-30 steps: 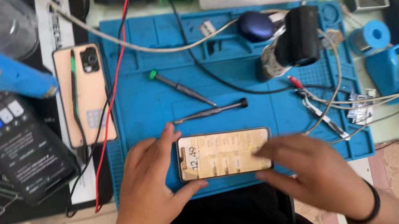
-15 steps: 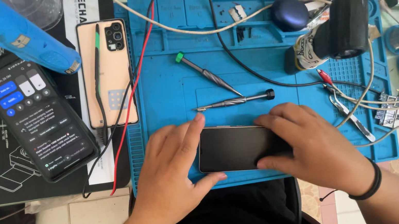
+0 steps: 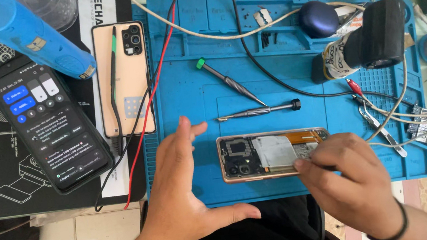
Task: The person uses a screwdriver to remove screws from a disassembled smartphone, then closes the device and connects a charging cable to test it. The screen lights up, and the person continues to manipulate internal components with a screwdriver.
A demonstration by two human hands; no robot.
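An opened phone (image 3: 263,155) lies on the blue repair mat (image 3: 188,95) with its back off, showing camera modules, a metal shield and an orange flex cable. My right hand (image 3: 341,177) rests on its right end, fingertips pressing on the phone's inner parts. My left hand (image 3: 181,188) is off the phone, just left of it, fingers spread with the palm turned inward. Two screwdrivers lie above the phone: a green-capped one (image 3: 230,82) and a black-capped one (image 3: 259,111).
A peach back cover (image 3: 124,77) with a black spudger on it lies at the mat's left edge, crossed by red and black wires. A lit phone (image 3: 50,123) and a blue tool (image 3: 29,37) are on the left. A black scope, tweezers, clips and solder sit right.
The phone was turned over: screen up a second ago, now its open back faces up. My left hand has let go and pulled away to the left; my right hand stays on it.
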